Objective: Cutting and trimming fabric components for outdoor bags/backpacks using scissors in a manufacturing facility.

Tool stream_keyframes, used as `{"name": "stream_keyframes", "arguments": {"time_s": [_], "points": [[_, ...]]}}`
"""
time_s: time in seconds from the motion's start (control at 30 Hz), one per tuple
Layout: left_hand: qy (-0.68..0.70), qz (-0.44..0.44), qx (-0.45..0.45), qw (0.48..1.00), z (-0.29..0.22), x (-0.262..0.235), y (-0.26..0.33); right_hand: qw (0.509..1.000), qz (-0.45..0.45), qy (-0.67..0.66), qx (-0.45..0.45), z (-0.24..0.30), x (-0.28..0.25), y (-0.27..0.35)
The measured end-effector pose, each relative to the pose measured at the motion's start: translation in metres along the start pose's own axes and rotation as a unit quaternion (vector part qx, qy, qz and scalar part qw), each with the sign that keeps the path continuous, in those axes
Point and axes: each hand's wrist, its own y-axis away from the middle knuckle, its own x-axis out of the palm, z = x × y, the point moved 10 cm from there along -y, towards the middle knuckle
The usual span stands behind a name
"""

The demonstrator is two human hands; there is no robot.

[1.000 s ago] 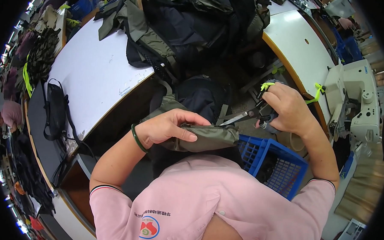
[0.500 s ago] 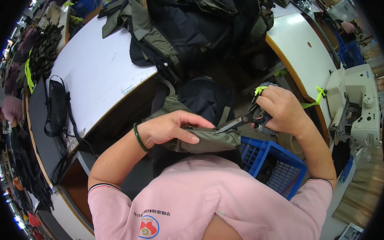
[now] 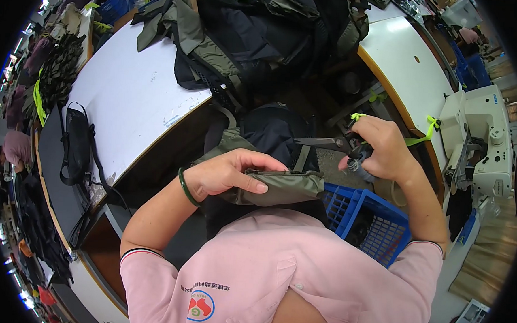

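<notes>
My left hand (image 3: 235,171) pinches the upper edge of an olive-green fabric piece (image 3: 280,189) between thumb and fingers, close in front of my chest. To the right, my right hand (image 3: 381,146) grips a pair of scissors (image 3: 334,144) whose handle carries a bit of yellow-green ribbon. The blades point left, above the olive fabric and apart from it. Dark fabric of a backpack (image 3: 277,130) lies just beyond, with an olive part at its left. It hangs below the table edge.
A heap of black and olive backpacks (image 3: 258,40) lies across the white table (image 3: 134,92). A blue plastic crate (image 3: 377,224) stands at my right side. Farther right is a white sewing machine (image 3: 490,143). A small black bag with straps (image 3: 77,142) lies at the left.
The scissors have lifted away from the olive fabric's edge, up and slightly right, and their blades have swung to point left. My left hand keeps its hold in the same spot.
</notes>
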Motion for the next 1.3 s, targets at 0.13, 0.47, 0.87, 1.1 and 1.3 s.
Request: {"name": "stream_keyframes", "arguments": {"time_s": [0.13, 0.47, 0.87, 1.1, 1.3], "points": [[-0.005, -0.018, -0.004, 1.0, -0.007, 0.005, -0.004, 0.966, 0.064, -0.229, 0.106, 0.0, 0.023, -0.011], [-0.166, -0.07, 0.108, 0.978, -0.026, -0.002, -0.003, 0.823, 0.115, -0.511, 0.221, 0.021, 0.078, -0.009], [-0.085, -0.065, 0.052, 0.993, -0.009, 0.002, -0.007, 0.983, 0.092, -0.131, 0.086, 0.014, 0.02, -0.007], [-0.074, -0.078, 0.043, 0.993, -0.004, -0.002, -0.008, 0.995, 0.092, 0.023, 0.044, 0.013, -0.007, 0.001], [-0.091, -0.073, 0.043, 0.992, -0.007, 0.005, -0.011, 0.99, 0.132, 0.044, 0.038, 0.016, -0.001, 0.0]]}}
